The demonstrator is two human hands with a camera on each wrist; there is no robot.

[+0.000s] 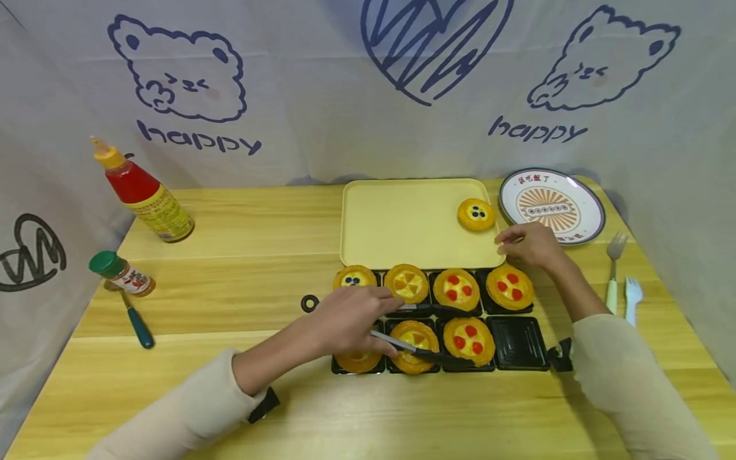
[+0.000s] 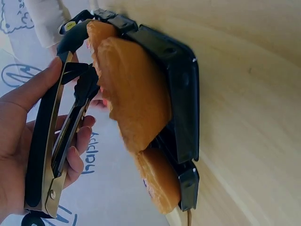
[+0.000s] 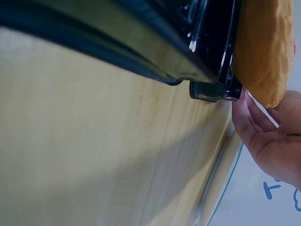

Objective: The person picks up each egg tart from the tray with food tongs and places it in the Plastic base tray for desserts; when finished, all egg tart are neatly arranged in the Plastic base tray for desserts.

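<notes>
My left hand (image 1: pixel 351 319) grips a pair of black-and-metal tongs (image 2: pixel 42 136) above the black compartment trays. The arms of the tongs are spread, their black tips on either side of a front-row egg tart with red toppings (image 1: pixel 468 342); contact is unclear. My right hand (image 1: pixel 535 244) pinches the right edge of the pale yellow tray (image 1: pixel 402 223), though its fingertips are partly hidden in the right wrist view. A tart with blue toppings (image 1: pixel 476 214) lies on that tray. The front row's rightmost compartment (image 1: pixel 521 343) is bare.
Several other tarts (image 1: pixel 509 287) fill the black compartments. A patterned plate (image 1: pixel 592 207) stands behind my right hand. A fork (image 1: pixel 613 268) and a pale utensil (image 1: pixel 632 300) lie at right. A sauce bottle (image 1: pixel 152 204), a green-capped shaker (image 1: pixel 129 276) and a blue-handled utensil (image 1: pixel 140 327) are at left.
</notes>
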